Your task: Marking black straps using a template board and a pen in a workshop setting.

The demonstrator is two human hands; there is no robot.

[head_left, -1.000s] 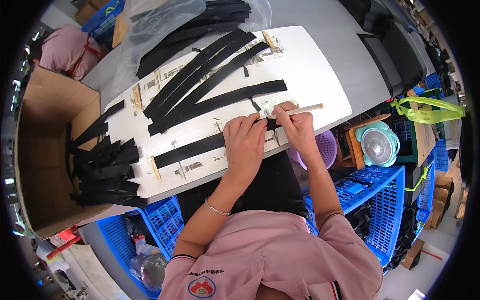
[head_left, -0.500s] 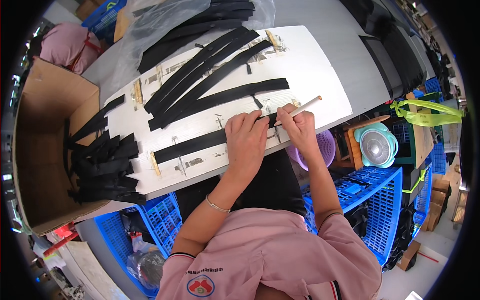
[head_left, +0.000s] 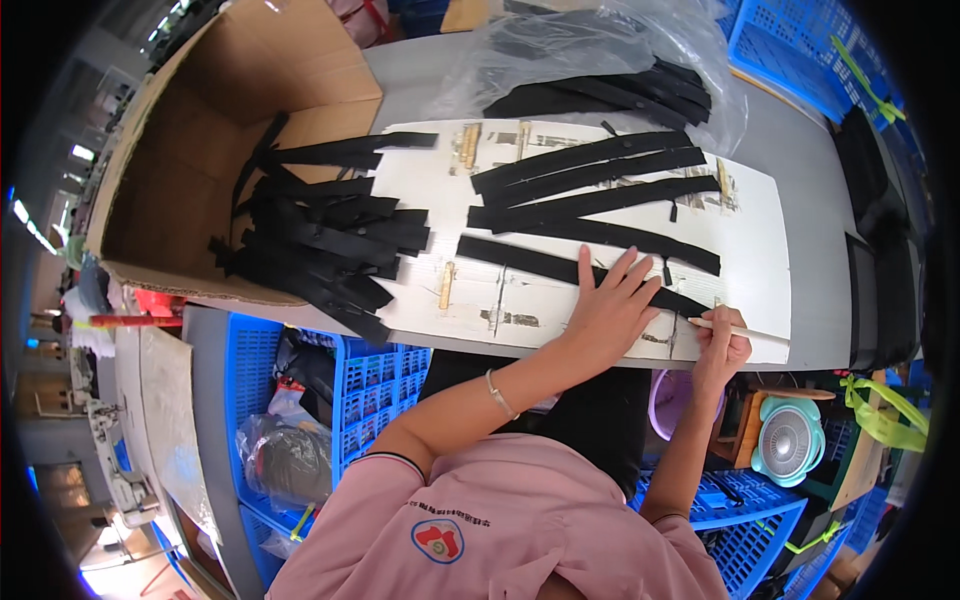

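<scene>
"Head view: where is the black strip (head_left: 530,261) laid, and how is it held?"

"Along the near side of the white board (head_left: 765,240). Its flat, matte length is pressed by the left hand (head_left: 615,305), whose fingers are spread wide with nothing grasped. By the right hand (head_left: 722,345), closed in a pinch, a slender white pencil (head_left: 757,333) is gripped, its tip held close to the strip's right end."

"What is set beyond it?"

"More strips (head_left: 590,155), laid at slants, with small dark tabs hung from some edges."

"And the surface, the room?"

"The board's face is marked by grey smears and tan patches (head_left: 465,148); it is supported by a smooth grey table (head_left: 412,90). At the left, a tangled heap (head_left: 320,235) is strewn from an open cardboard box (head_left: 180,180). At the back, a bundle (head_left: 600,95) is partly covered by a crinkled clear bag (head_left: 610,40). Below the table edge, latticed blue crates (head_left: 380,400), a purple basket (head_left: 670,405) and a round teal fan (head_left: 788,440) are seen."
</scene>
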